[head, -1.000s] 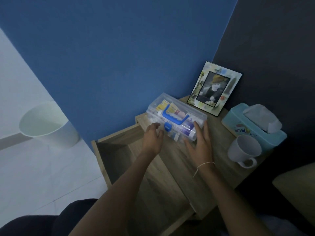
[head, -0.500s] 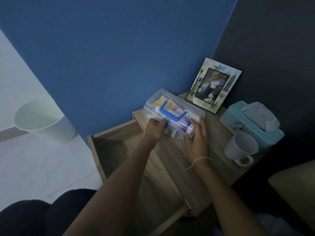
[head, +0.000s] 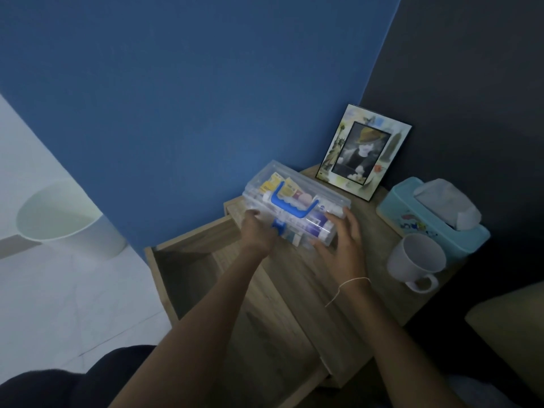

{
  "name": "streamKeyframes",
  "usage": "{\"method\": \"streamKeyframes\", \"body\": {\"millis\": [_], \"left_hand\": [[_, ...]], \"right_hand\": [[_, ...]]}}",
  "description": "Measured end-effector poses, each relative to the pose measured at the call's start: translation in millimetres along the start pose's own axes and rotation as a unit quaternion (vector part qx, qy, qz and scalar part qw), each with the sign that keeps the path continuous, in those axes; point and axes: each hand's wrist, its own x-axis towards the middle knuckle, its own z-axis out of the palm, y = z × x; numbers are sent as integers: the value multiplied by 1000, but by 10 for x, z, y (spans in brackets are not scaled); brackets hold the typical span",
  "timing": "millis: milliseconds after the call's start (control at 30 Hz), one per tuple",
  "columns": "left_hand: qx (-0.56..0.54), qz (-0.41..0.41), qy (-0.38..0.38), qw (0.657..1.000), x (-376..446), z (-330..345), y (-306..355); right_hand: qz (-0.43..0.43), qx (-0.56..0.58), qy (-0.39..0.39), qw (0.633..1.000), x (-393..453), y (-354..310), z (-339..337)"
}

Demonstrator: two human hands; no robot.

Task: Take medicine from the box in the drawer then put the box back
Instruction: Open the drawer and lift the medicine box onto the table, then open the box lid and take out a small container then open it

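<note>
A clear plastic medicine box (head: pixel 297 201) with a blue handle and a blue front latch rests on the wooden nightstand top (head: pixel 309 278), lid closed, packets and tubes visible inside. My left hand (head: pixel 257 231) curls on the box's front left, fingers at the blue latch. My right hand (head: pixel 343 245) lies flat against the box's front right corner, fingers spread. The wooden drawer (head: pixel 182 260) stands pulled open to the left and below, its visible part dark and bare.
A picture frame (head: pixel 363 151) leans at the back of the nightstand. A teal tissue box (head: pixel 429 222) and a white mug (head: pixel 416 260) stand to the right. A white bin (head: pixel 67 216) sits on the tiled floor at left. A cushion edge (head: pixel 512 334) shows at right.
My left hand has slid rightward along the box front to the blue latch. My right hand stays pressed on the right corner. The view shifted a little.
</note>
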Motion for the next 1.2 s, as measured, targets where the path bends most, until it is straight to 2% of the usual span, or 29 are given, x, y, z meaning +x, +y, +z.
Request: {"method": "streamKeyframes", "body": {"millis": [100,200,267,367,433,467,533,633,700,800,1033,1100,1200], "left_hand": [[22,111,63,992,106,-117,26],[116,175,26,977,268,-244,51],[162,215,5,963,323,-290,45],[261,308,26,915,348,-276,-11],[341,347,30,873,348,-237,-84],[387,355,30,851,342,-219,-121],[452,359,23,817,329,-205,-201],[482,350,7,803,336,-220,-269],[504,347,8,791,363,-226,-284],[519,341,9,783,387,-224,-284],[503,349,5,791,382,-231,-298],[496,344,-5,797,372,-235,-278],[468,327,-20,821,326,-257,-223]], "right_hand": [[3,19,-10,1000,53,-64,-77],[12,23,-33,999,111,-55,-157],[49,66,-15,996,168,-60,-224],[84,124,120,981,368,-137,-326],[76,125,217,965,549,-178,-355],[68,118,239,962,627,-190,-349],[63,93,216,970,732,-181,-295],[74,38,115,990,816,-108,-187],[73,21,79,994,858,-39,-129],[88,16,69,994,910,25,-92],[97,10,40,994,898,91,-89],[105,34,31,993,787,72,-114],[137,53,68,987,348,86,-70]]}}
